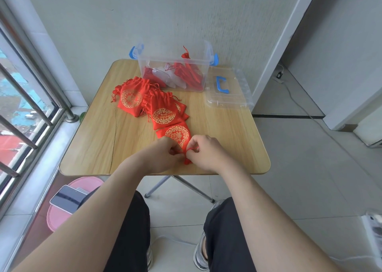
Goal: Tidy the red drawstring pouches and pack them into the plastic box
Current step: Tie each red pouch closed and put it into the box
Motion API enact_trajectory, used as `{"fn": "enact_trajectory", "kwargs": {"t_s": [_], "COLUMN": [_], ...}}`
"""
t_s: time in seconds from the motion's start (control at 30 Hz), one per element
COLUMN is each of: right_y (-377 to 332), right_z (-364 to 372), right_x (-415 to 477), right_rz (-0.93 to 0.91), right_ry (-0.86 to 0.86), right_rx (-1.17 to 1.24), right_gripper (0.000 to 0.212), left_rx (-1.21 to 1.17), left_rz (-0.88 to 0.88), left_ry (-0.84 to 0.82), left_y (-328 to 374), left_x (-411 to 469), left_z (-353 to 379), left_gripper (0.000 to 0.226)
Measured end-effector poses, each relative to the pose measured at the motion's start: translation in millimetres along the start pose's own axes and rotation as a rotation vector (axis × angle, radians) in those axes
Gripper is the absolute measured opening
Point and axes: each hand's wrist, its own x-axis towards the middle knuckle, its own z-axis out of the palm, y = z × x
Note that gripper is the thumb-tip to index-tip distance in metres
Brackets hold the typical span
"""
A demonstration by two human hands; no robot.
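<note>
A red drawstring pouch [175, 134] with a gold round pattern lies near the table's front middle, its gathered mouth toward me. My left hand [163, 154] and my right hand [206, 151] meet at that mouth, each pinching the thin red drawstring. Behind it lies a loose pile of several more red pouches [144, 100]. The clear plastic box [173, 69] with blue clips stands at the table's far edge; red and pale pouches sit inside it.
The box's clear lid [227, 89] with a blue handle lies to the right of the box. The small wooden table [99, 143] stands against a wall. A phone [68, 198] rests on a pink stool at the lower left, beside a barred window.
</note>
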Motion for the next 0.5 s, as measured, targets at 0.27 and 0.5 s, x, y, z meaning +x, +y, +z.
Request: {"fn": "enact_trajectory", "kwargs": {"t_s": [0.27,0.5], "right_y": [10.2,7.2], "right_z": [-7.4,-1.3], "right_x": [4.7,5.6], "right_rz": [0.077,0.083], "right_ry": [-0.034,0.066], "right_rx": [0.138,0.116], "right_gripper": [0.013,0.031], "left_rx": [0.006,-0.137], "left_rz": [-0.169,-0.273], "left_ry": [0.104,0.143], "left_y": [-5.7,2.1], "left_x": [4.2,3.9], "left_z": [-2.2,-3.7], "left_gripper": [0.021,0.026]}}
